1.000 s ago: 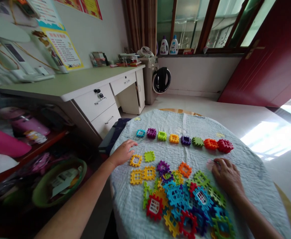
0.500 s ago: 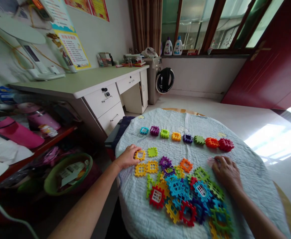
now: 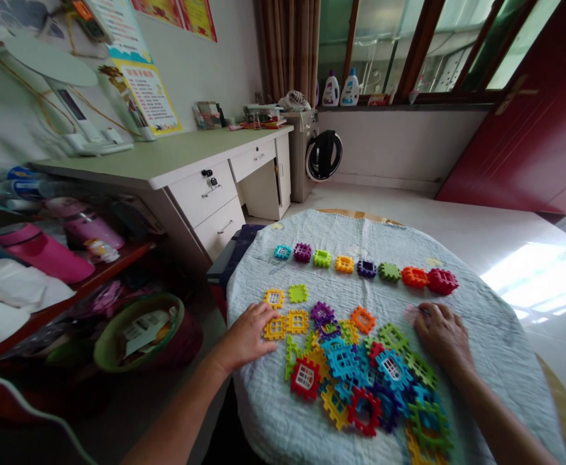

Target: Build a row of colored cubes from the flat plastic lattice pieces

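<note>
My left hand (image 3: 249,334) lies at the left of the table, thumb and fingers apart around the left edge of a yellow window tile (image 3: 274,328). That tile lies edge to edge with a second yellow tile (image 3: 297,321). Just above them are a yellow tile with a white window grid (image 3: 274,298) and a lime green tile (image 3: 298,293). My right hand (image 3: 442,336) rests on the cloth right of the pile, fingers loosely bent and slightly apart, holding nothing visible. Between my hands is a heap of notched plastic tiles (image 3: 344,361) in several colours.
A row of small assembled blocks (image 3: 344,264) crosses the far part of the cloth-covered table (image 3: 477,323). Beyond stand a desk (image 3: 181,152) and a washing machine (image 3: 302,155) with its door open. A bin (image 3: 140,332) and a cluttered shelf (image 3: 103,268) are at the left.
My left hand has left the yellow tile with the white grid and moved nearer me, to the yellow tile below it. My right hand stays in place. The view shifts slightly.
</note>
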Action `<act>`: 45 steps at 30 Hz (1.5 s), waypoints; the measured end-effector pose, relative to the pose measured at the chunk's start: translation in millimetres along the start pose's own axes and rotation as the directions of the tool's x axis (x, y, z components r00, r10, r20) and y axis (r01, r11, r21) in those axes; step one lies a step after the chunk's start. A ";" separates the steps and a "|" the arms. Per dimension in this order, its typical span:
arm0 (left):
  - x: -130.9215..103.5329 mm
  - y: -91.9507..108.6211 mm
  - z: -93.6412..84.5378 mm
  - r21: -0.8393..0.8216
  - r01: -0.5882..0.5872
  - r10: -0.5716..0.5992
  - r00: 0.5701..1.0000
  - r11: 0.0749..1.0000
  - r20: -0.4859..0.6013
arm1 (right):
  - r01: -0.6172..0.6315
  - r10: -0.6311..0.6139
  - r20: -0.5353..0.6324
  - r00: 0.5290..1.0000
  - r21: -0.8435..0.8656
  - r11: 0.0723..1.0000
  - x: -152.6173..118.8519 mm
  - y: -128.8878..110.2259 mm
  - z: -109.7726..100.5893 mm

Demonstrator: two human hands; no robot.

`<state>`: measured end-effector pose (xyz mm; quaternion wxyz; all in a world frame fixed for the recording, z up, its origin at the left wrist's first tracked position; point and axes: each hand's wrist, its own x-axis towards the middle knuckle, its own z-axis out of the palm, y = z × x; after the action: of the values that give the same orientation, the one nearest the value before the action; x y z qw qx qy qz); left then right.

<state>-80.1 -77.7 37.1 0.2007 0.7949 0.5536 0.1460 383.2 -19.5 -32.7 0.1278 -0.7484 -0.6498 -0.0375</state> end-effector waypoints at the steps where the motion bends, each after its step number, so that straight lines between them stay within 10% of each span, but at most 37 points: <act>1: -1.8 0.6 0.8 0.012 -0.001 0.001 1.000 1.000 0.023 | -0.001 0.001 0.001 1.000 0.000 1.000 0.0 -0.3 -0.4; 14: 3.1 -2.5 -7.6 -0.159 0.160 -0.163 0.987 0.974 -0.002 | 0.003 -0.003 0.003 1.000 0.004 1.000 -1.7 -3.2 -3.9; 21: 0.2 -5.4 2.9 0.091 0.118 -0.104 0.983 0.989 -0.149 | 0.006 -0.006 0.001 1.000 -0.010 1.000 -0.8 -2.3 -2.4; 33: 8.1 -7.7 -12.1 0.050 0.077 -0.083 0.989 0.996 0.126 | 0.011 -0.011 -0.007 1.000 -0.015 1.000 -0.6 -0.8 -0.6; 45: 17.1 -9.9 -13.4 0.079 0.072 -0.081 0.990 0.994 0.119 | 0.002 -0.002 -0.007 1.000 0.006 1.000 -1.5 -2.6 -2.9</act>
<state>-88.4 -56.5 44.2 0.2099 0.7875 0.5754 0.0685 380.7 -21.4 -29.8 0.1321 -0.7473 -0.6501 -0.0382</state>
